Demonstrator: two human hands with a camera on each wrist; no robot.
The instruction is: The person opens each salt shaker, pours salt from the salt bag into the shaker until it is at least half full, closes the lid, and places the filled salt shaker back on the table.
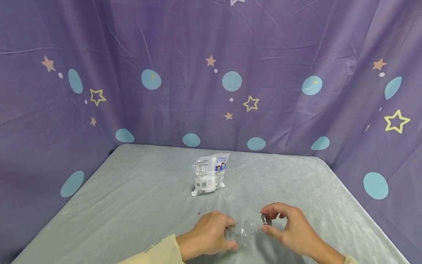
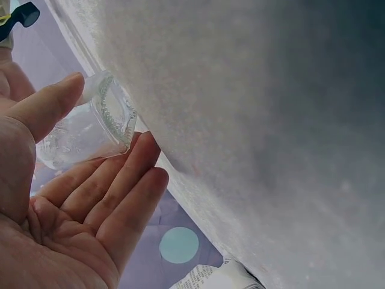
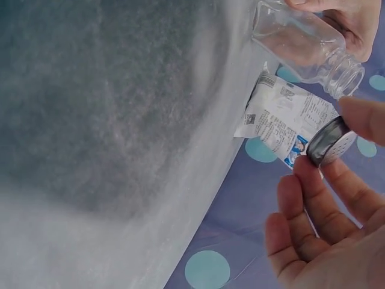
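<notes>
A purple curtain point(image 1: 184, 44) printed with stars and blue dots walls in the back and sides of the scene; before it spreads the pale grey tabletop point(image 1: 132, 190); well beyond the hands, near the middle of that surface, stands a white printed packet point(image 1: 211, 174), leaning a little; nearer the person are two hands with pale sleeves point(image 1: 165, 251) at the wrists, and each has hold of something; the left grip point(image 1: 211, 233) is spread only as wide as what it holds, thumb on one side and outstretched fingers on the other, with a clear bottle point(image 3: 301, 45) between them; the right grip point(image 1: 288, 227) is narrowed to a pinch, thumb against fingertips, on a small metal cap point(image 3: 331, 141), its other fingers loosely bent; the bottle is tipped well over, its long axis running roughly crosswise, base toward the left palm and mouth point(image 1: 251, 227) toward the right grip; whether it touches the tabletop I cannot tell; the cap, smallest of all, sits just beyond that mouth, apart from it and slightly higher in the head view; its perforated face looks turned away from the bottle; the relation that counts, I judge, is this short line from mouth to cap, the right grip being nearer the mouth and the left nearer the base.
</notes>
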